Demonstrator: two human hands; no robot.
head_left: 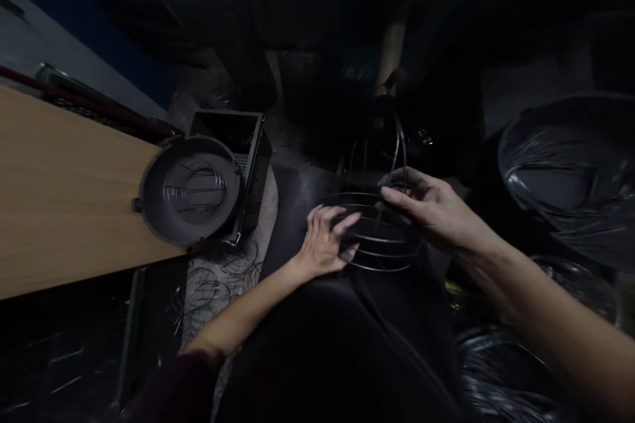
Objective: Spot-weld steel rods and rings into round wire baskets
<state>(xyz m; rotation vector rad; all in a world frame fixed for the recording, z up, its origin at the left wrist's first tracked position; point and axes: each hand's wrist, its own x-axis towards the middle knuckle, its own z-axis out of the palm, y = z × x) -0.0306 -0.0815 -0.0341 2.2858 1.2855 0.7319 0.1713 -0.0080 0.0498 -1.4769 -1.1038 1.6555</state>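
Note:
A round wire cage of several thin metal rings lies over my dark-clothed lap. My left hand is at its left side, fingers curved and spaced, with the thumb and forefinger about the edge of the rings. Above the cage's far right side, my right hand is closed in a pinch on a thin wire ring that stands up in a loop. The fingertips and the far part of the loop are dark and blurred, so where the ring meets the cage is unclear.
Left of me, a dark round bucket with wire rings inside stands by a wooden board and a black crate. Loose wire pieces litter the floor. On the right is a plastic-lined tub. Plastic bags lie below it.

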